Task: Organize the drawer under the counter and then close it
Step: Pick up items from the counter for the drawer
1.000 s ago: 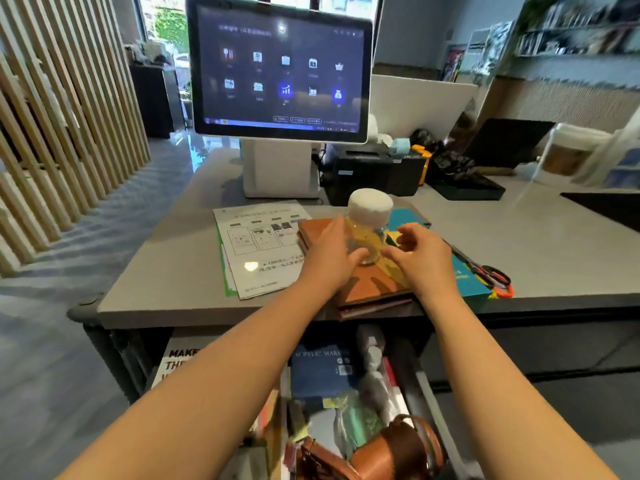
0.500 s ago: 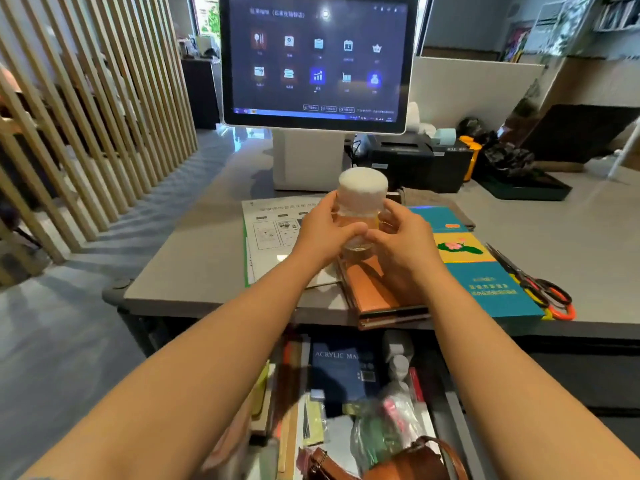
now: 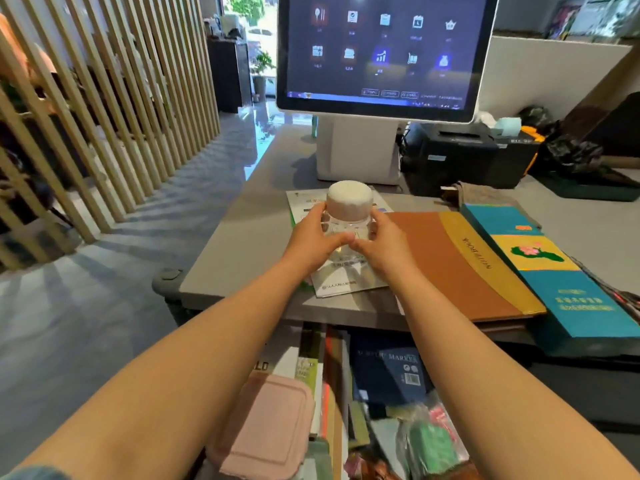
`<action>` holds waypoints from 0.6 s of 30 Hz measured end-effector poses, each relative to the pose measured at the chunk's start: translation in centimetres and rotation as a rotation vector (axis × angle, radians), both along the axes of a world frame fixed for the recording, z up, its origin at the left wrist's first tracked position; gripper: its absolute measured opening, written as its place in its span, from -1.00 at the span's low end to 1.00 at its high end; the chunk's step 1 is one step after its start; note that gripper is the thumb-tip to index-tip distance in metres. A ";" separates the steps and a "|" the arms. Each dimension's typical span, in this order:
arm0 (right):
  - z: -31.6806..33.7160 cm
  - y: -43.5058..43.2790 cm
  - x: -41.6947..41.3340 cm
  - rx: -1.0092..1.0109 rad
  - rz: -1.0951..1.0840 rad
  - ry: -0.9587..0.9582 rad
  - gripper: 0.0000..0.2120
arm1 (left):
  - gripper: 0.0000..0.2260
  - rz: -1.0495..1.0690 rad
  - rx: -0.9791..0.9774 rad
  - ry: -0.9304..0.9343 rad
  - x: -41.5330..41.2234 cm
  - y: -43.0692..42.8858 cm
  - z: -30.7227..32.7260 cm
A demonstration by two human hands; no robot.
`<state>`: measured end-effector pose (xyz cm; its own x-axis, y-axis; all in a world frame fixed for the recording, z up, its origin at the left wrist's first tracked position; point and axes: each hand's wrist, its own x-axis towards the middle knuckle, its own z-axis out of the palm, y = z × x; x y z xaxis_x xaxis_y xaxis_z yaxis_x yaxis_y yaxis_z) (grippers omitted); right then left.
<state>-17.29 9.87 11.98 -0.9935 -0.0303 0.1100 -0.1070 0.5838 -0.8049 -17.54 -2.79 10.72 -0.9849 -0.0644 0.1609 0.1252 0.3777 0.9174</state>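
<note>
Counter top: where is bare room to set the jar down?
Bare counter runs left of the leaflet, back to the monitor stand, and beyond the teal box at right. The middle is crowded: leaflet, notebook and teal box side by side.

Jar [image 3: 349,216]: clear, white lid, upright, gripped between left hand [image 3: 311,244] and right hand [image 3: 384,247], over a printed sheet [image 3: 346,285] on the counter [image 3: 242,271]; base contact unclear. Drawer [image 3: 382,441]: open below the counter edge, crammed with a pink flat case [image 3: 266,424], blue marker box [image 3: 388,372], books on edge [image 3: 332,358] and bagged items [image 3: 429,441].
</note>
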 end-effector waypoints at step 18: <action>2.1 9.3 6.2 0.357 -0.055 0.069 -0.44 | -0.48 -0.014 -0.118 0.251 8.5 6.5 -0.2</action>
<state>-11.08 19.19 14.04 -0.9853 -0.0261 0.1687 -0.1147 0.8331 -0.5410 -9.07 3.70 10.50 -0.9137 -0.0169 0.4060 0.3496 0.4767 0.8065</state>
